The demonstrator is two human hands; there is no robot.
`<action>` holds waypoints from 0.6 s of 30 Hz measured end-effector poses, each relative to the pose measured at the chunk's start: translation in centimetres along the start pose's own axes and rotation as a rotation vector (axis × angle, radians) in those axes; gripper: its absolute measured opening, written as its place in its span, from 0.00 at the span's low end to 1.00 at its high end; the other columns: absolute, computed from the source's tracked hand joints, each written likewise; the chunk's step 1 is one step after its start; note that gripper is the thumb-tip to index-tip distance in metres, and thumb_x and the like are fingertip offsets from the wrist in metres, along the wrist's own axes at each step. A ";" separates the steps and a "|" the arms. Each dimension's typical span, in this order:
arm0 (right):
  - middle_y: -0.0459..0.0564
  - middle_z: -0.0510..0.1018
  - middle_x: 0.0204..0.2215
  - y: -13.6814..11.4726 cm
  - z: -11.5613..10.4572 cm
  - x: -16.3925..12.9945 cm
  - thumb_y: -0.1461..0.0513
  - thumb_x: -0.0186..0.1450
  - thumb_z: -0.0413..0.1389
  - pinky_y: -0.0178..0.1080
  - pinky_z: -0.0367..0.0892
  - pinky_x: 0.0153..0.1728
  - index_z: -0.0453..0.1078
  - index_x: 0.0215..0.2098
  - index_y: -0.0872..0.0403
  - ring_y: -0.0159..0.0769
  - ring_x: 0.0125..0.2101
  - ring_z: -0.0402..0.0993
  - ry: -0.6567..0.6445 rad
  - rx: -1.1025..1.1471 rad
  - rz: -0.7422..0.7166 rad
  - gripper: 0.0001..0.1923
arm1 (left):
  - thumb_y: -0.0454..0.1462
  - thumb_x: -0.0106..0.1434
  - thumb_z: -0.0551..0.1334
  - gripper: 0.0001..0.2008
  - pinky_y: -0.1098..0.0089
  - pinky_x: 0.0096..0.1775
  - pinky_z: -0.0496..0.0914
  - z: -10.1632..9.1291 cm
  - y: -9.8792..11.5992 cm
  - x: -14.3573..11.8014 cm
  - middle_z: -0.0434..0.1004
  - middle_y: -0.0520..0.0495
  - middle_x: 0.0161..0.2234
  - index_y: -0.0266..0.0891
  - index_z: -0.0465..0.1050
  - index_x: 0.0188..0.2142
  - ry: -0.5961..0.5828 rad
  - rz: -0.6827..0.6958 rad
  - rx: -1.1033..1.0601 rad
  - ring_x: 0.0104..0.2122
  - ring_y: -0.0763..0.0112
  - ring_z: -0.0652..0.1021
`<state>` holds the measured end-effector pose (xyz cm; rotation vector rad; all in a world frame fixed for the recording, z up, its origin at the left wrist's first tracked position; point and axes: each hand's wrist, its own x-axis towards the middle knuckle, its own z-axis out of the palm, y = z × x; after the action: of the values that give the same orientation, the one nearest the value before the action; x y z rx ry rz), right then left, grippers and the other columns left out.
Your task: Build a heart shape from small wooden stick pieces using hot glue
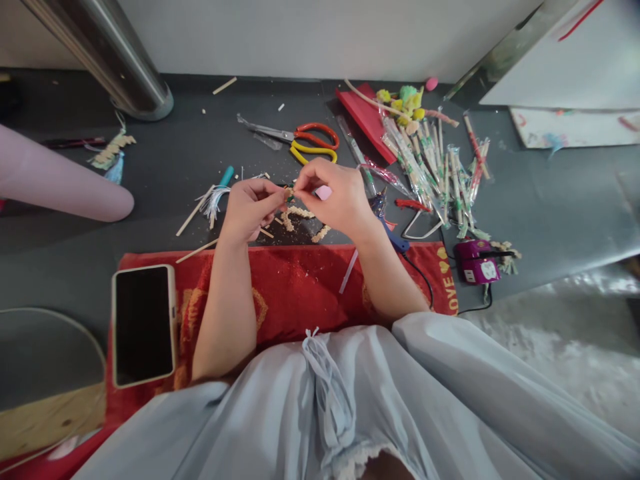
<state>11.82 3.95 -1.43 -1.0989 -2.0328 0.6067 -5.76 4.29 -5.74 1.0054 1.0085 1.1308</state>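
My left hand [251, 210] and my right hand [343, 200] meet above the dark worktop. Both pinch a small tan and green piece [289, 194], mostly covered by the fingertips, so its kind cannot be made out. Just below the fingers lie knobbly beige strips [299, 213], with crumbs scattered around them. A white and pale blue tassel [216, 201] rests left of my left hand. Scissors [295, 138] with red and yellow handles lie open beyond the hands. Near my right wrist is a glue gun [393, 235] with a blue body, partly hidden.
A red towel [305, 280] covers the near edge, with a phone [143, 327] on its left side. Several wrapped sticks [425, 160] lie at right, near a red envelope [367, 120] and a purple plug box [477, 261]. At left are a pink tube [65, 175] and a metal leg [117, 57].
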 end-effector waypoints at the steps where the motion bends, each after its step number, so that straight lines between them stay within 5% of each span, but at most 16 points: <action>1: 0.43 0.75 0.31 0.1 0.0 0.0 0.64 0.63 0.56 0.40 0.73 0.41 0.68 0.33 0.51 0.31 0.33 0.74 0.003 0.032 0.016 0.01 | 0.39 0.52 0.74 0.12 0.79 0.12 0.49 0.0 -0.1 0.0 0.71 0.55 0.15 0.39 0.73 0.23 -0.008 0.008 0.001 0.10 0.85 0.61; 18: 0.42 0.77 0.31 2.8 1.2 -0.7 0.53 0.56 0.68 0.37 0.76 0.38 0.64 0.34 0.50 0.29 0.33 0.76 -0.004 0.404 0.281 0.19 | 0.38 0.49 0.76 0.11 0.78 0.12 0.48 0.3 0.1 -0.2 0.71 0.53 0.16 0.38 0.75 0.23 -0.033 -0.010 0.036 0.10 0.84 0.61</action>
<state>12.55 4.78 -4.30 -1.1371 -1.6677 1.1079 -5.56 4.11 -5.54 1.0433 1.0092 1.0883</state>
